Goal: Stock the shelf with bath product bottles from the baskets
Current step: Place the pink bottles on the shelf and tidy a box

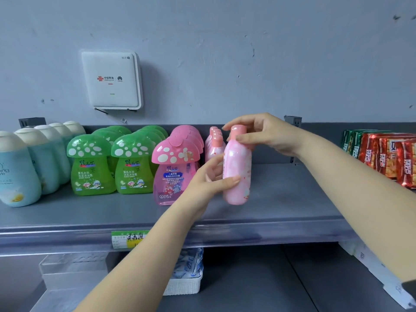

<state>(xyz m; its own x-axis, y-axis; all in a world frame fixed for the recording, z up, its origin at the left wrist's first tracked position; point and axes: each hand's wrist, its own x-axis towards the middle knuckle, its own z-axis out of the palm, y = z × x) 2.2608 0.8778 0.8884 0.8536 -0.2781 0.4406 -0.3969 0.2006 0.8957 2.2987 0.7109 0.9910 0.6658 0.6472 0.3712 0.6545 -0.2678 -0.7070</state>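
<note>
A pink bottle (237, 167) with a pink cap stands upright on the grey shelf (292, 199), in front of a short row of the same pink bottles (213, 145). My left hand (210, 176) grips its lower body from the left, thumb across the front. My right hand (258, 136) holds its neck and cap from the right. To the left stand pink mushroom-cap bottles (174, 167), two rows of green mushroom-cap bottles (92, 167), and pale blue bottles with cream caps (18, 174).
Red and green snack packets (387, 154) fill the shelf's right end. A white router box (111, 81) hangs on the wall behind. Below, a white basket (186, 282) with blue-white packs sits on the lower shelf. A green-yellow price tag (130, 238) marks the shelf edge.
</note>
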